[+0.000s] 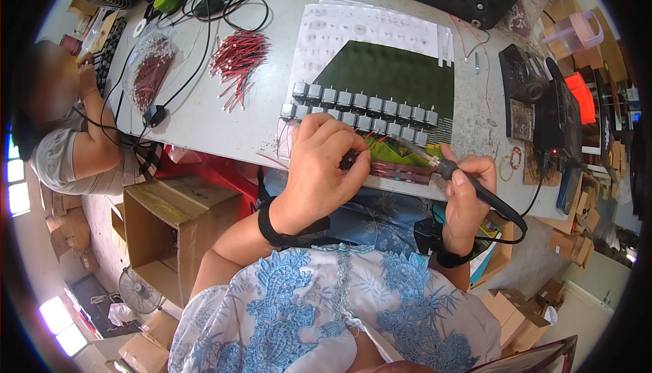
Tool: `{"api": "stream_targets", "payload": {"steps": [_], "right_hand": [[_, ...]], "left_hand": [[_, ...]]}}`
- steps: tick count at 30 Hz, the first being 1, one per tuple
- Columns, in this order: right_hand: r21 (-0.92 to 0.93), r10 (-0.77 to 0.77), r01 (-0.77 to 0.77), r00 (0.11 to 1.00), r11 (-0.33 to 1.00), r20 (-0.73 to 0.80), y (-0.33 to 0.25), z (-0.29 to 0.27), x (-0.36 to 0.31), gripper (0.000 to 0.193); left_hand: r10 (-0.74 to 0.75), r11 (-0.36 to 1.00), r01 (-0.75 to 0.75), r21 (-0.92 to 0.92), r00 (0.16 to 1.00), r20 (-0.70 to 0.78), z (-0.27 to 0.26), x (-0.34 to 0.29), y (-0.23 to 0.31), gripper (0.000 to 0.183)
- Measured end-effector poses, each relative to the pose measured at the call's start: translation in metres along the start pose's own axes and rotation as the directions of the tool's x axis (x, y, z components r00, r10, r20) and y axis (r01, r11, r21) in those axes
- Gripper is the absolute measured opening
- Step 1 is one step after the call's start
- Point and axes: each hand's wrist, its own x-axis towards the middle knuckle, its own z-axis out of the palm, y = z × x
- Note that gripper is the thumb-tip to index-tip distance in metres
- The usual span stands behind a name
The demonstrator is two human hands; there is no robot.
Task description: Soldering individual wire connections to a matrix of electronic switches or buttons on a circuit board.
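Note:
My right hand (467,200) grips a soldering iron (468,181) by its dark handle, its metal tip pointing left toward the small motors. Two rows of small silver motors (367,104) stand on a dark green mat (401,67). My left hand (318,162) is closed in front of the nearer row, thumb and fingers pinched together. A dark bit shows between them, too hidden to name. Thin red wires (375,143) show just beyond its fingertips, near the iron's tip. The left hand covers part of the near row.
A loose pile of red wires (239,60) and a bag of wires (151,74) lie to the left. White paper (367,23) sits under the mat. On the right stands a black soldering station (560,118), its cord looping to the iron. Another person (78,135) sits at the far left.

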Motion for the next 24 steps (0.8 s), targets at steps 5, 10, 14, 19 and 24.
{"api": "stream_targets", "payload": {"steps": [5, 10, 14, 19, 24], "right_hand": [[0.012, -0.001, 0.002, 0.999, 1.0, -0.035, -0.0018, -0.0001, 0.0014, 0.013], [0.019, 0.024, -0.022, 0.996, 1.0, -0.086, -0.0037, -0.0018, 0.0005, 0.013], [0.047, 0.047, -0.042, 0.993, 0.998, -0.111, -0.0051, -0.0036, -0.0003, 0.012], [0.043, 0.024, -0.02, 0.995, 0.999, -0.092, -0.0019, -0.0063, -0.0013, 0.012], [0.023, 0.013, -0.011, 0.997, 1.0, -0.074, -0.002, -0.0081, -0.0008, 0.012]], "left_hand": [[0.006, 1.0, -0.006, 0.029, 1.0, 0.009, -0.001, 0.0002, 0.001, 0.011], [0.019, 0.999, -0.019, 0.038, 1.0, 0.005, -0.001, -0.0004, 0.0015, 0.012], [0.061, 0.998, -0.059, 0.038, 0.996, -0.058, -0.0006, -0.0005, 0.0008, 0.015], [0.136, 0.989, -0.138, -0.045, 0.99, -0.037, 0.0049, -0.0017, -0.0032, 0.019], [0.038, 0.993, -0.038, 0.11, 0.999, -0.004, 0.0, 0.0038, 0.0038, 0.018]]}}
